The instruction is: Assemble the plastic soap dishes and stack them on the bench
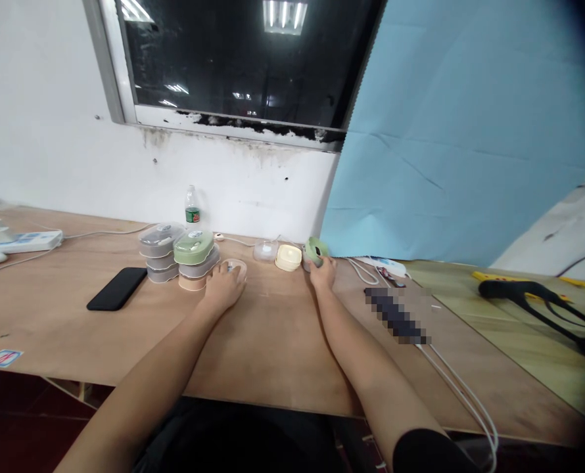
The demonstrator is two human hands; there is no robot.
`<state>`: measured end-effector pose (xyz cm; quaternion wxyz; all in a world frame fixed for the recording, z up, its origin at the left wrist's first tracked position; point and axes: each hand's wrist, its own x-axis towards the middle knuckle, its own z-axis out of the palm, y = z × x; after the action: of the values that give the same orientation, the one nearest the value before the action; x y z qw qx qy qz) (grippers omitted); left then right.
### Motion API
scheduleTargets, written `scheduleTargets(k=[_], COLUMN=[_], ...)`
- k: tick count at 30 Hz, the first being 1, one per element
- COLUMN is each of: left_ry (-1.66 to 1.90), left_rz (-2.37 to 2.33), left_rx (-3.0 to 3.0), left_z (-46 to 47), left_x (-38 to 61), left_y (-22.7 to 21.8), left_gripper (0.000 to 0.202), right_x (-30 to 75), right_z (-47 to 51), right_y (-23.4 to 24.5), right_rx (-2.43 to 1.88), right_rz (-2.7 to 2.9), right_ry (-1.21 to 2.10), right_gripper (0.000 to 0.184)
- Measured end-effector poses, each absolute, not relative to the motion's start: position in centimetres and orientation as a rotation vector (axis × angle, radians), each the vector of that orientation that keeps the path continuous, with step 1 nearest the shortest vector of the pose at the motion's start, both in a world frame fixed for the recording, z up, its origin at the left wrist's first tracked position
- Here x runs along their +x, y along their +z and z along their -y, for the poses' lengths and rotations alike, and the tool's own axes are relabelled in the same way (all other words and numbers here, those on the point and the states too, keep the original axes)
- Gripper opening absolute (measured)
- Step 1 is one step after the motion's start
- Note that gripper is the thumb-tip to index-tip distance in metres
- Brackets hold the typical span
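Observation:
My left hand (225, 287) is on a clear plastic lid (238, 266), its fingers around the lid's near side, just right of the stacked boxes. My right hand (325, 272) grips a small green box (315, 247) near the wall; its fingers partly cover the box. Left of that box is a cream-coloured box (288, 257), and beside it lies another clear lid (265, 250). One stack has a green lidded box (194, 246) on top, with grey and orange-brown ones below. Grey lidded boxes (160, 240) form the stack to its left.
A black phone (117, 289) lies left of the stacks. Behind them stands a plastic bottle (192, 207). A power strip (23, 242) is at the far left. On the right are a blurred-out dark object (396, 316), white cables (463, 387) and black straps (524, 289).

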<state>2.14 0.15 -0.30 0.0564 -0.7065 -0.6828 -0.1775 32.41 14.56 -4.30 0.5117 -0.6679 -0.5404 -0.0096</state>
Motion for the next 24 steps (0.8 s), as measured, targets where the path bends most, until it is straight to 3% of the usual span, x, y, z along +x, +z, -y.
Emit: scheduleTargets(k=[17, 24], left_ry=[-0.513, -0.496], left_rz=[2.079, 2.094], left_rx=[-2.174, -2.174], left_z=[0.04, 0.1], left_x=[2.2, 2.3], left_y=[0.02, 0.13], left_gripper=[0.048, 0.05], right_x=[31.86, 31.78], right_z=[-13.84, -13.64], right_y=[-3.51, -3.45], right_rx=[-1.683, -1.705], right_rz=[1.269, 1.337], right_ry=[-0.206, -0.126], right_gripper=[0.032, 0.028])
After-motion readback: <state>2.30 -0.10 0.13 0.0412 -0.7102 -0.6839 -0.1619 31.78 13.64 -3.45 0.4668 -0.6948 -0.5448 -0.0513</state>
